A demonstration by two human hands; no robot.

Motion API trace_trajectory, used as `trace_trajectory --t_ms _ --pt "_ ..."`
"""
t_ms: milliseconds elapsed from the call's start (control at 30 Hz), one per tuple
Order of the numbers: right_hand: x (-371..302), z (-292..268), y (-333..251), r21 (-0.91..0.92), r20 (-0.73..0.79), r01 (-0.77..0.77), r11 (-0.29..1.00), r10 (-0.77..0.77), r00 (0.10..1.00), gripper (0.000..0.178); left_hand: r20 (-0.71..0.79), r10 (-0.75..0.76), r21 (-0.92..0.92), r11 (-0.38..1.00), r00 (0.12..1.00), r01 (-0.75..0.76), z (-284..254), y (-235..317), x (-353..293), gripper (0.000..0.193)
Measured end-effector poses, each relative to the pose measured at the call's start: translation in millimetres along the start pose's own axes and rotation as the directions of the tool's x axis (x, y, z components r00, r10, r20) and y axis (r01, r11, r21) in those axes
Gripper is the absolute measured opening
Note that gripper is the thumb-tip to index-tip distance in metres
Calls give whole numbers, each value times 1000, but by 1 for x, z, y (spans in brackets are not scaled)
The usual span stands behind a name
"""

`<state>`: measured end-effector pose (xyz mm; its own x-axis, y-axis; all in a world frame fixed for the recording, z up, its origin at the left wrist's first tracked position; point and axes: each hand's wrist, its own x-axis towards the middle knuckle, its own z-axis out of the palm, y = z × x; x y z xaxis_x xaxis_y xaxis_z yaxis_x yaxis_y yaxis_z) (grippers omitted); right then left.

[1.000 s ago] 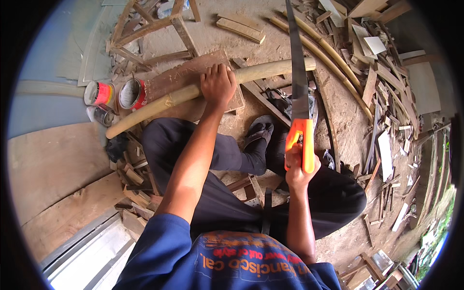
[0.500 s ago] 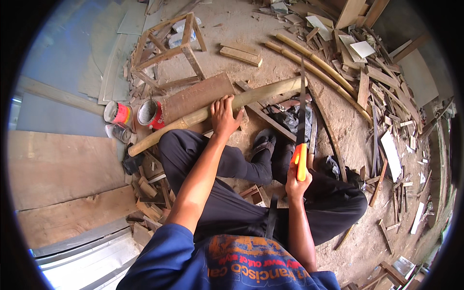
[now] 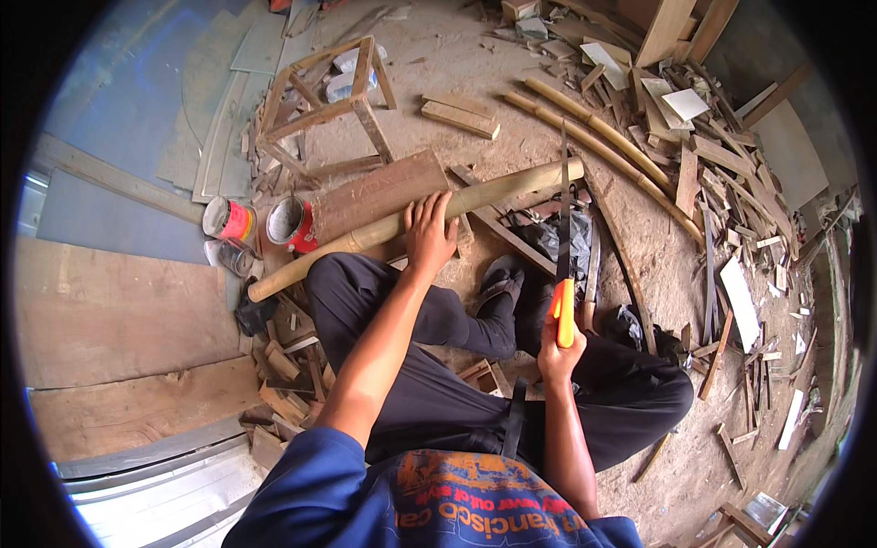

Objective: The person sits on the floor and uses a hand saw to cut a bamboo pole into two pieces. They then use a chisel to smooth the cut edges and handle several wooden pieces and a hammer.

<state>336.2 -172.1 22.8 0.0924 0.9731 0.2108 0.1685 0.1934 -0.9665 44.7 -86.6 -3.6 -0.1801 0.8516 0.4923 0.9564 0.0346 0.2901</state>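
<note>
A thick bamboo pole (image 3: 379, 230) lies slantwise in front of me, from beside my left knee up to the right, across a brown wooden block (image 3: 379, 194). My left hand (image 3: 429, 239) presses over its middle, fingers over the top. In my right hand (image 3: 557, 352) is a handsaw (image 3: 565, 310) by its orange and yellow handle. Its long dark blade points away from me and crosses the pole just short of the far right end. Whether the teeth have cut in cannot be seen.
Two paint cans (image 3: 290, 226) stand left of the block. A wooden stool frame (image 3: 324, 110) is behind them. Two thin bamboo poles (image 3: 607, 137) lie at the far right, next to a heap of wood scraps (image 3: 722, 164). Another long blade (image 3: 593, 265) lies right of the saw.
The saw has shifted slightly left along the pole, from its very tip to a little inside the end. My left hand stays on the pole; the whole view has shifted slightly.
</note>
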Motion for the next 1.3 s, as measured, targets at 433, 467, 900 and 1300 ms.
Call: trace_trajectory --t_ms 433,467,900,1300 --pt "-9 5 -6 28 219 -94 995 86 972 18 -43 -153 -80 986 987 149 -4 2 5 27" --pt "-13 6 -14 51 257 -133 990 116 959 18 -114 -159 4 987 981 160 -3 -4 13 25" --pt "-25 24 -68 -51 421 -175 983 180 889 15 105 -309 103 949 945 298 7 -15 44 40" --pt "-28 -11 -101 -193 454 -142 971 216 864 21 -66 -342 10 939 937 343 20 -24 60 33"
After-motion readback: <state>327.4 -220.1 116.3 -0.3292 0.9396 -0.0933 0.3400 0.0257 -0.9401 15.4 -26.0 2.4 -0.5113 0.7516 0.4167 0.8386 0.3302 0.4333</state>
